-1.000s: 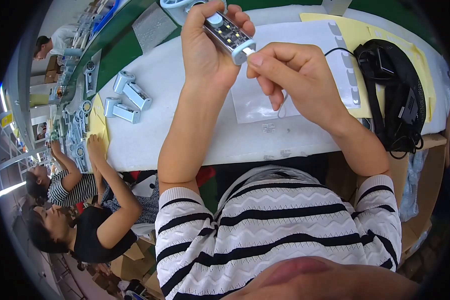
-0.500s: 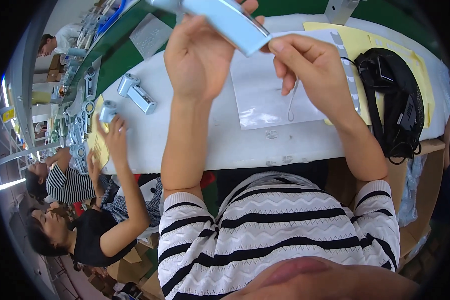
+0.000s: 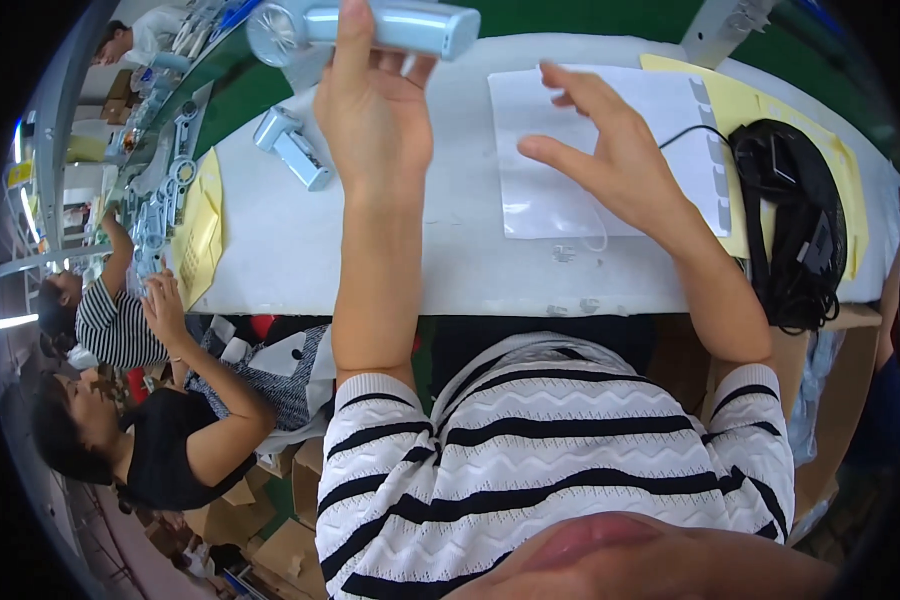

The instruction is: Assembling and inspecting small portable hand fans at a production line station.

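Observation:
My left hand (image 3: 378, 115) grips a light blue handheld fan (image 3: 415, 32) at the far edge of the table, the round fan head pointing left. Fingers apart and nothing in them, my right hand (image 3: 610, 150) hovers over a clear plastic sleeve with white paper (image 3: 530, 190). A thin white strap loop (image 3: 602, 240) shows at the near edge of this sleeve. Another light blue fan (image 3: 295, 150) lies folded on the table, left of my left forearm.
On the right, a black pouch with cables (image 3: 790, 215) rests on yellow paper (image 3: 850, 200). A metal bracket (image 3: 722, 28) stands at the far edge. At left, a co-worker (image 3: 160, 430) sits by a yellow sheet (image 3: 202, 235) and a row of blue fans (image 3: 155, 220).
My left hand has swung the fan to the left and turned it more level. My right hand has let go of what it pinched by the fan's end and opened. The co-worker's hand has withdrawn left.

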Tool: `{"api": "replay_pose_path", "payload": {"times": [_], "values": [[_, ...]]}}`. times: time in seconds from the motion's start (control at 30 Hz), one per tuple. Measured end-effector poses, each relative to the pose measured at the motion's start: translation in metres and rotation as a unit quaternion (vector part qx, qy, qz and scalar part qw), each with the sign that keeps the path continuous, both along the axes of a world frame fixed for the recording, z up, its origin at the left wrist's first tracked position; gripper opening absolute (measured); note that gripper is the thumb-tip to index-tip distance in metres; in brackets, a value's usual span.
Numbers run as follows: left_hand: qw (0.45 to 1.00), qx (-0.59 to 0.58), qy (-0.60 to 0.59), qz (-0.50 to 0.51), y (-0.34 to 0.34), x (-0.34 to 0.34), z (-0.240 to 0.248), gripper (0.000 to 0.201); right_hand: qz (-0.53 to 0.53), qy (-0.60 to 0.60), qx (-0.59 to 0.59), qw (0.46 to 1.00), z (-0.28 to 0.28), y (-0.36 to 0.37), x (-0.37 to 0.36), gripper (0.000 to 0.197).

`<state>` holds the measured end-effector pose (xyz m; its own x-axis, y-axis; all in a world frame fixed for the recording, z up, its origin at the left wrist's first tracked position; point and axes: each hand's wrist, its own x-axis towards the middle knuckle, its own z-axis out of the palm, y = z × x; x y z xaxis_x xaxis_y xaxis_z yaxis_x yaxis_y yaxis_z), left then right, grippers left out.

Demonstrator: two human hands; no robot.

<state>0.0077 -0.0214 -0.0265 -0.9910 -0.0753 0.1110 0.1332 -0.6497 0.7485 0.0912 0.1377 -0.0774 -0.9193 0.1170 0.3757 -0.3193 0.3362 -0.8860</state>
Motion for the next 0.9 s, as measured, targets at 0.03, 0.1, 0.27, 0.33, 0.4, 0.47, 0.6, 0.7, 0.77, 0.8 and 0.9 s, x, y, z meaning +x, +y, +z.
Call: {"api": "replay_pose_path", "payload": {"times": [0.03,0.1,0.27,0.33,0.4,0.47,0.6,0.7,0.77,0.8,0.9], "values": [[0.999,0.016,-0.012,-0.029,0.003,0.014,-0.001,0.044,-0.045,0.078,0.014,0.996,0.0,-0.005,-0.002,0.029],[0.996,0.031,-0.029,-0.072,0.004,0.033,-0.005,0.048,-0.102,0.15,0.032,0.983,0.006,-0.013,0.005,0.032],[0.954,0.118,-0.137,-0.238,0.008,0.069,-0.023,0.04,-0.055,0.111,0.067,0.99,0.044,-0.02,0.035,0.04],[0.939,0.126,-0.144,-0.287,0.015,0.083,-0.025,0.042,-0.091,0.15,0.129,0.976,0.046,-0.014,0.048,0.041],[0.909,-0.029,-0.13,-0.395,-0.004,0.091,-0.025,0.049,-0.119,0.18,0.194,0.957,0.041,-0.004,0.06,0.043],[0.773,-0.384,0.006,-0.506,-0.071,0.082,-0.015,0.045,-0.108,0.202,0.176,0.957,0.033,0.006,0.084,0.044],[0.708,-0.564,0.411,-0.111,-0.011,0.125,0.017,0.048,-0.001,0.121,0.089,0.989,0.032,0.003,0.129,0.046],[0.68,-0.572,0.274,-0.367,-0.009,0.114,0.008,0.047,0.025,0.068,0.061,0.996,0.033,0.018,0.139,0.049],[0.673,-0.537,0.175,-0.478,-0.007,0.097,-0.002,0.047,-0.025,-0.042,0.133,0.99,0.028,0.055,0.143,0.048],[0.685,-0.507,0.126,-0.508,-0.001,0.086,-0.011,0.047,-0.073,-0.116,0.189,0.972,0.02,0.081,0.143,0.047],[0.676,-0.456,0.183,-0.549,0.047,0.068,-0.023,0.048,-0.195,-0.228,0.362,0.883,0.017,0.113,0.131,0.03]]}}
